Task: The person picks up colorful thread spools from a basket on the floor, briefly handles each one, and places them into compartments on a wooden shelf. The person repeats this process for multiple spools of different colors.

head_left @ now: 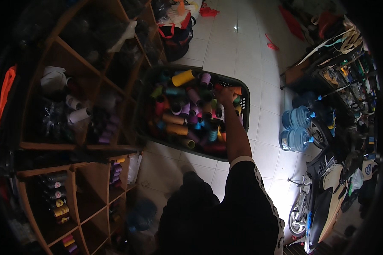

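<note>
My right arm, in a dark short sleeve with a white patterned edge, stretches forward over a dark plastic basket point(245, 121). My right hand point(225, 96) is at the basket's far right part, among the thread spools. Its fingers are dim and partly hidden, so their grip cannot be made out. An orange spool point(237, 90) lies right beside it. The basket is heaped with spools in many colours: a yellow spool point(183, 78) near the far rim, a lilac spool point(205, 78), and a tan spool point(176, 128) nearer me. My left hand is not in view.
Wooden cubbyhole shelves point(75, 182) with spools and plastic bags stand along the left. Blue water jugs point(294, 140) and a motorbike point(317, 208) are on the right. A dark bag point(176, 44) sits beyond the basket on the tiled floor point(225, 46).
</note>
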Action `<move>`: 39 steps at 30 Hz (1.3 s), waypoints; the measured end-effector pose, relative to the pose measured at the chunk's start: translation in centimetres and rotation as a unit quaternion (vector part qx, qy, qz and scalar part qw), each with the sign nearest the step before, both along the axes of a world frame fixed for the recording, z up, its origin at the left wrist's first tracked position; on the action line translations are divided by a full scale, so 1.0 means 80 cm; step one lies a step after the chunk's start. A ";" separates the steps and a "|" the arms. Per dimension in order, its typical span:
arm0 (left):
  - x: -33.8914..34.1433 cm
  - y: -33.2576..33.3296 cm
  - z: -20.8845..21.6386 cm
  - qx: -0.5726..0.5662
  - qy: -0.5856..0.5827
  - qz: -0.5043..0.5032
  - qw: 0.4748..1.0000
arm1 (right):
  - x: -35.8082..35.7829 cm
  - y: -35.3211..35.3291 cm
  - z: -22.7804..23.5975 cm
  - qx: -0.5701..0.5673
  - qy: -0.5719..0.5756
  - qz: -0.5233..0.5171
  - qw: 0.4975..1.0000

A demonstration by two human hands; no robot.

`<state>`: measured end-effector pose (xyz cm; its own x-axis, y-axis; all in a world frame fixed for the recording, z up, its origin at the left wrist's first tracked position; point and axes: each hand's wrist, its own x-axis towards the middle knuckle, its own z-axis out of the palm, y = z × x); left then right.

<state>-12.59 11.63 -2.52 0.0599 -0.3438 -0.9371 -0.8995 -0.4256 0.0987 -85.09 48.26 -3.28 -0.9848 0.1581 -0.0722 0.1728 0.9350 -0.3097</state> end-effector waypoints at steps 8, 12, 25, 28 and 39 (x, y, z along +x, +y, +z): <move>0.017 -0.002 0.005 -0.002 0.005 -0.005 1.000 | 0.001 0.039 0.021 -0.251 0.185 -0.095 0.945; 0.016 -0.005 0.006 -0.002 0.006 -0.003 1.000 | 0.021 0.043 0.049 -0.259 0.193 -0.097 0.941; -0.036 0.025 0.040 -0.004 0.031 -0.055 0.998 | 0.020 -0.061 0.143 -0.166 0.032 0.016 0.986; -0.003 0.020 0.016 -0.004 0.037 -0.024 0.999 | 0.010 -0.091 0.137 -0.111 -0.009 0.024 0.993; -0.131 -0.010 0.017 -0.208 0.262 -0.140 0.932 | 0.096 -0.065 0.190 -0.418 0.309 -0.038 0.854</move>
